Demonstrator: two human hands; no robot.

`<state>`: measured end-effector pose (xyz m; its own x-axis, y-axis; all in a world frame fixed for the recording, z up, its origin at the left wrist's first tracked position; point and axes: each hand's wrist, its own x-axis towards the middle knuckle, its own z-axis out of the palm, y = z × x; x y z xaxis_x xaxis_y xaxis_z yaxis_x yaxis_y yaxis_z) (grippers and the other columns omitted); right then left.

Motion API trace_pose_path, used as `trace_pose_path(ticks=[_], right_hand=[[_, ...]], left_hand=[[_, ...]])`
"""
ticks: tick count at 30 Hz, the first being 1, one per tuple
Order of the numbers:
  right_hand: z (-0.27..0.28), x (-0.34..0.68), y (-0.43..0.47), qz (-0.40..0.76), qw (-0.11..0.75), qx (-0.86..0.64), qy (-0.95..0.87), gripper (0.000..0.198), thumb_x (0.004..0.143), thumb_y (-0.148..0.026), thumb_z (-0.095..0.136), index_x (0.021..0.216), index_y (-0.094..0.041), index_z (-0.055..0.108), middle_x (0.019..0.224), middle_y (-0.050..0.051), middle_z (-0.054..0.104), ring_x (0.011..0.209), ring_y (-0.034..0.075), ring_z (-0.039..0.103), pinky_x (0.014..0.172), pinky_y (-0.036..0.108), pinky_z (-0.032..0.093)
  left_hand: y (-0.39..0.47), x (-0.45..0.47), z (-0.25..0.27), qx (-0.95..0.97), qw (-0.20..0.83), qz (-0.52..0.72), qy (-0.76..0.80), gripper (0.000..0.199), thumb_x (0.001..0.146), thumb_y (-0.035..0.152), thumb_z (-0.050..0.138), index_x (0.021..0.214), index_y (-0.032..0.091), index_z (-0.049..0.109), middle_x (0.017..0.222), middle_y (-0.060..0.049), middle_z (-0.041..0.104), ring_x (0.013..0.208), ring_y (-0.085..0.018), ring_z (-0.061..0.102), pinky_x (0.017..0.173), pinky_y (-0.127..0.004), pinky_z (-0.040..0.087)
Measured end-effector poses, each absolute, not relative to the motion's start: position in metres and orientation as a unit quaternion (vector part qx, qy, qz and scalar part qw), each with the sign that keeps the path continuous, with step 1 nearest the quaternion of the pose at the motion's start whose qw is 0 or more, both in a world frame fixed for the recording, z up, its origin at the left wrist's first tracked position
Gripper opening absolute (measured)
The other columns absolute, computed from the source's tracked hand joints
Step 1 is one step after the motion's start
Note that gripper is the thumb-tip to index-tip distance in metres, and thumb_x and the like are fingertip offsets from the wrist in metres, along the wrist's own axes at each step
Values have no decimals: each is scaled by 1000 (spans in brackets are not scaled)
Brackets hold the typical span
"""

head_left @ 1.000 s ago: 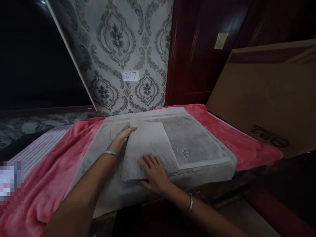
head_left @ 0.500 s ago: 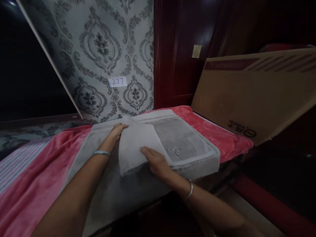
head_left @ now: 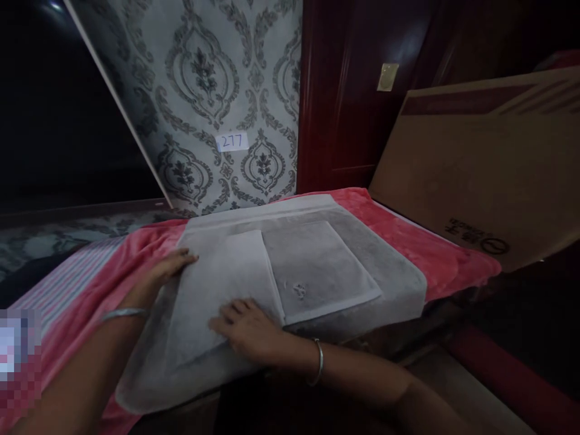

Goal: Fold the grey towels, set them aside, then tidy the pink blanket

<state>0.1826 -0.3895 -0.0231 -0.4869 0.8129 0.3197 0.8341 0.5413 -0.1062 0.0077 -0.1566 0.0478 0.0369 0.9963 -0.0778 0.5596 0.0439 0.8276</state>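
- Judged the gray embroidered towel (head_left: 254, 272) light, soft and limp, hardly slippery or breakable, best taken by its corners or edges
- Found it lying on a gray plush cover (head_left: 389, 272) over a pink blanket (head_left: 408, 248)
- Rested the left hand (head_left: 179, 261), loose and ungripping, by its left edge; laid the right hand (head_left: 247, 329) spread flat on top
- Noticed patterned wallpaper (head_left: 203, 72) behind, a cardboard box (head_left: 475, 169) to the right

Towel (head_left: 312, 260) — grey-white; blanket (head_left: 399, 238) — pinkish-red; wallpaper (head_left: 203, 72) grey (damask-patterned)
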Motion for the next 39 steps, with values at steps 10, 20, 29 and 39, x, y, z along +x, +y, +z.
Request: trace_pose_path(ticks=[10, 20, 29, 39], right_hand=[[-47, 206, -397, 42, 130, -504, -853, 62, 103, -54, 52, 158, -26, 43, 166, 8, 39, 153, 28, 31, 124, 54, 27], [-57, 309, -410, 58, 199, -614, -762, 52, 99, -32, 60, 150, -21, 54, 158, 14, 49, 150, 28, 40, 122, 54, 32], [-61, 471, -426, 32, 280, -845, -455, 56, 96, -23, 53, 149, -7, 51, 139, 22, 64, 128, 30, 62, 108, 42, 48], [-34, 483, -410, 190, 375, -819, -391, 59, 87, -19, 62, 145, -7, 57, 128, 19, 71, 117, 30, 67, 103, 43, 51]], left_hand=[[-162, 50, 6, 824, 63, 195, 528, 73, 90, 37, 55, 156, 9, 41, 163, -22, 39, 153, -37, 33, 124, -51, 29], [-182, 113, -16, 879, 27, -8, 476, 69, 100, 54, 37, 162, 24, 36, 171, -13, 25, 157, -42, 20, 120, -67, 22], [-209, 187, -25, 900, -25, 51, 432, 64, 101, 48, 38, 158, 18, 41, 167, -19, 32, 156, -38, 24, 121, -65, 22], [-213, 180, -28, 900, -14, 95, 425, 59, 102, 41, 36, 155, 18, 47, 165, -16, 39, 155, -35, 28, 124, -60, 22]])
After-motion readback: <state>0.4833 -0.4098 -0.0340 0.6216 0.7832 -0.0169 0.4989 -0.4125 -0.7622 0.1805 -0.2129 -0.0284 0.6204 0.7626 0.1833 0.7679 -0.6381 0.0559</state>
